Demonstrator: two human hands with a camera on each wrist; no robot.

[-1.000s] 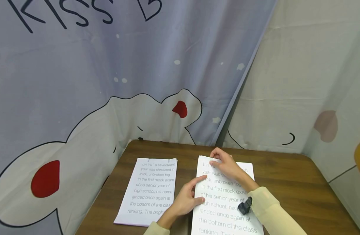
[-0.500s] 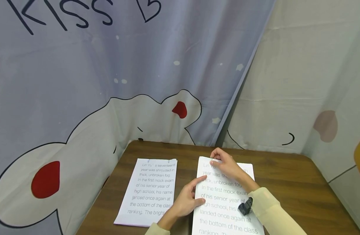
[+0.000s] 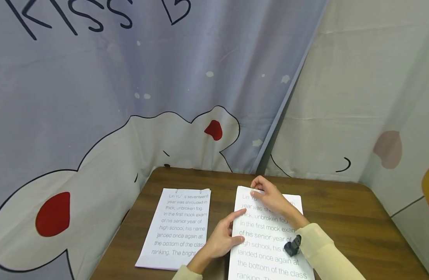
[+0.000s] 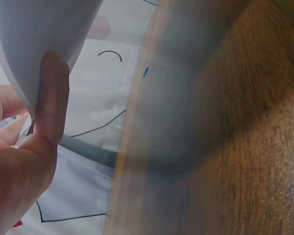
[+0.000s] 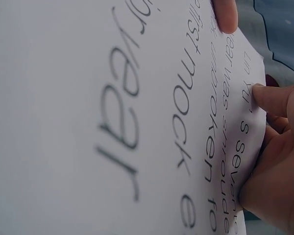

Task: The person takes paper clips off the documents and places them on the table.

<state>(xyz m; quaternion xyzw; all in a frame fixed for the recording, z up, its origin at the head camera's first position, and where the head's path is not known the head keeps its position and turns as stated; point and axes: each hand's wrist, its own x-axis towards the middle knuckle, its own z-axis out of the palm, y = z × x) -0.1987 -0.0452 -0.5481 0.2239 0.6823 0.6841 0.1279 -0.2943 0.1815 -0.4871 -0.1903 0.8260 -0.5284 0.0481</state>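
Note:
A stack of printed paper (image 3: 267, 241) with large grey text is raised at its top edge, close over the right-centre of the table. My left hand (image 3: 219, 237) grips its left edge, thumb on the printed face; in the left wrist view the fingers (image 4: 51, 93) lie along the back of the paper. At the top edge my right hand (image 3: 270, 196) pinches the stack, with the thumb (image 5: 269, 98) in front and the other fingers behind. A thin, small paper clip (image 3: 252, 189) shows between its fingertips, mostly hidden.
A second printed stack (image 3: 181, 229) lies flat on the left of the brown wooden table (image 3: 344, 217), with two paper clips (image 3: 201, 191) on its top edge. A printed curtain (image 3: 186, 77) hangs behind the table. A small black camera (image 3: 292, 245) sits at the right wrist.

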